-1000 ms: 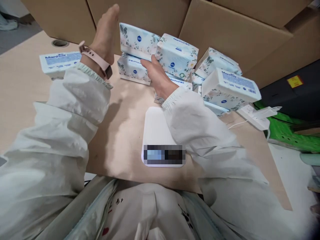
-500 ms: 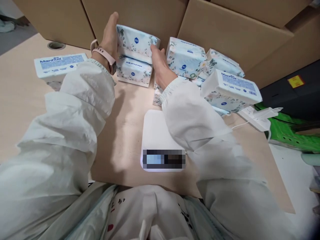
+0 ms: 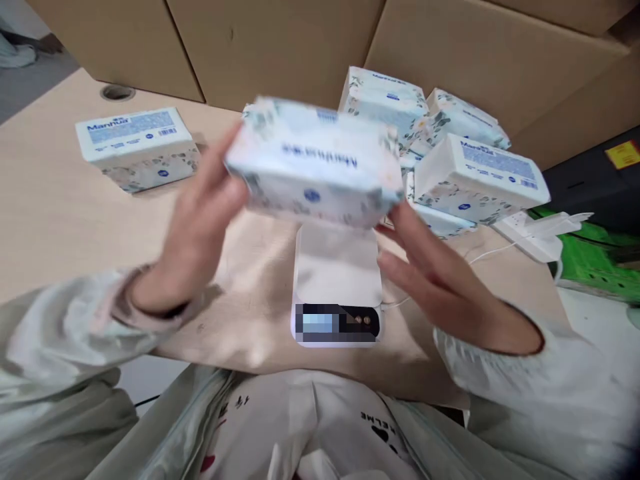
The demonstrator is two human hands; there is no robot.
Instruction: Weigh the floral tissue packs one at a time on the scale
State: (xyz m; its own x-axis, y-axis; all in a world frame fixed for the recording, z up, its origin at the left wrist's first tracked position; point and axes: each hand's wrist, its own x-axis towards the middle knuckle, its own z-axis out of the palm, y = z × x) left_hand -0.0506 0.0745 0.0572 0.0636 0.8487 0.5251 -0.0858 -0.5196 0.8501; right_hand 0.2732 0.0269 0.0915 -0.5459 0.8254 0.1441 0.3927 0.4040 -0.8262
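A pale blue, flower-printed tissue pack [image 3: 315,163] is raised between my two hands, above the back of a white digital scale [image 3: 337,273]. My left hand [image 3: 200,213] grips the pack's left end, and my right hand [image 3: 435,280] presses its fingertips to the lower right end. Motion smears the pack a little. Its lettering appears upside down. The scale's plate shows bare below it, with a lit but blurred-out display at the front. Whatever stands directly behind the pack is mostly hidden.
One tissue pack [image 3: 145,150] rests at the left, near a round cable hole [image 3: 118,92]. Several more packs [image 3: 483,180] are piled at the right. Cardboard boxes [image 3: 280,47] line the table's back. A white power strip [image 3: 533,237] with a cable lies by the right edge.
Both hands have come back from the rear stack toward me, bringing one tissue pack over the scale. The pack has tipped, so its lettered face now shows.
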